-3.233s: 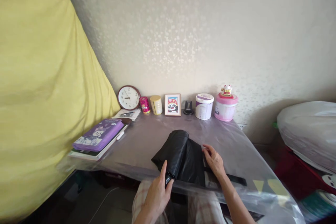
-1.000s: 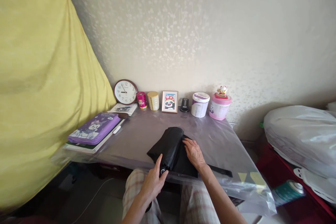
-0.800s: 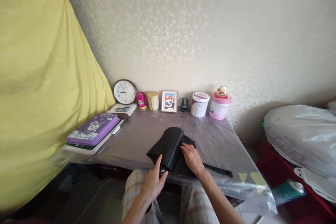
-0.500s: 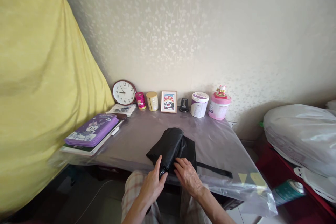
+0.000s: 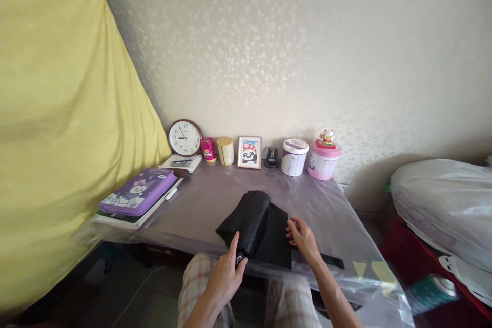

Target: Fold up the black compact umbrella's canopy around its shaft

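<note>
A black folding umbrella [image 5: 251,223], partly wrapped with one flap of cloth spread to the right, lies at the table's front edge. My left hand [image 5: 227,271] is closed around its handle end, where a round button shows between thumb and forefinger. At the flap's right edge is my right hand [image 5: 302,238], its fingers bent and close to the cloth; whether they pinch the edge I cannot make out. From under that hand a black strap [image 5: 332,261] runs out to the right over the table.
Plastic sheeting covers the table [image 5: 200,200]. A purple case [image 5: 140,192] rests on books at left. Along the wall stand a clock [image 5: 185,137], a picture frame [image 5: 249,152], tubs [image 5: 294,158] and small containers. A spray can [image 5: 432,292] is at lower right.
My right hand has moved right, from the middle of the umbrella to the flap's outer edge. The flap lies flatter and wider. My left hand keeps its grip on the handle.
</note>
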A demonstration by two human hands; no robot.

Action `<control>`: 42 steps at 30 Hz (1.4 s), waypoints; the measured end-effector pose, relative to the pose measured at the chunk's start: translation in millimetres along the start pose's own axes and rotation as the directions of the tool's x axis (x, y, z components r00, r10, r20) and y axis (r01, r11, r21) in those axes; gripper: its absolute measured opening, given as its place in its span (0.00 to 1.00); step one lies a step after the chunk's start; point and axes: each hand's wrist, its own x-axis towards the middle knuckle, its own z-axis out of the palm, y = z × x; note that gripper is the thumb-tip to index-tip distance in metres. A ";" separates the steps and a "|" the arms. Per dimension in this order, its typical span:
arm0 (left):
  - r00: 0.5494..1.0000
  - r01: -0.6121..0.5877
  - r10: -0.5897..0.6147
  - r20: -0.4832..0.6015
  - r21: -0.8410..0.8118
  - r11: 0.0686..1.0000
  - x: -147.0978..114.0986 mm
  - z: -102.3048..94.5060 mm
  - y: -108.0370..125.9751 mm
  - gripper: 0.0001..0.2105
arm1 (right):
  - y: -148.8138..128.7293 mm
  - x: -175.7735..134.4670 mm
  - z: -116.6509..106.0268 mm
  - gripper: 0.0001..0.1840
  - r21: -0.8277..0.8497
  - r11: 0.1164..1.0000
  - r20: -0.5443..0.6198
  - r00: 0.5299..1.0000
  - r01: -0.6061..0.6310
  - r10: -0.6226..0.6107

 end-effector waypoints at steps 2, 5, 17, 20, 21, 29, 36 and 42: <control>1.000 0.001 -0.001 -0.004 -0.005 1.000 0.9 1.1 -0.9 0.30 | -0.5 0.1 4.5 0.20 -0.001 1.000 -0.001 1.000 -0.005 0.005; 1.000 0.004 -0.004 -0.009 -0.013 1.000 0.7 1.4 -1.2 0.29 | 1.5 2.3 5.1 0.18 -0.244 0.965 -0.129 0.983 0.095 -0.129; 1.000 0.004 -0.004 0.005 -0.043 0.999 -5.3 -7.1 5.2 0.29 | 2.2 10.4 5.8 0.19 0.050 0.997 -0.055 0.997 0.059 -0.056; 1.000 0.010 -0.009 0.008 -0.033 0.999 -5.2 -8.6 6.4 0.29 | -1.6 10.1 10.9 0.19 0.005 0.996 -0.088 0.992 0.087 -0.087; 1.000 0.014 -0.014 0.010 -0.030 0.999 -5.1 -8.7 6.6 0.29 | -2.7 10.5 12.1 0.19 -0.018 0.994 -0.110 0.988 0.105 -0.107; 1.000 0.017 -0.016 0.011 -0.058 0.998 -4.2 -8.9 5.5 0.29 | -32.6 8.6 21.9 0.23 0.269 0.961 0.031 0.996 0.069 -0.080; 0.998 0.044 -0.033 0.061 -0.182 0.982 -6.8 -18.8 7.8 0.30 | -67.5 14.0 49.0 0.25 0.408 0.912 0.068 0.994 0.047 -0.082; 0.998 0.046 -0.031 0.063 -0.249 0.967 -5.4 -18.0 4.9 0.31 | -63.3 27.8 76.5 0.26 0.359 0.926 0.048 0.989 0.117 -0.143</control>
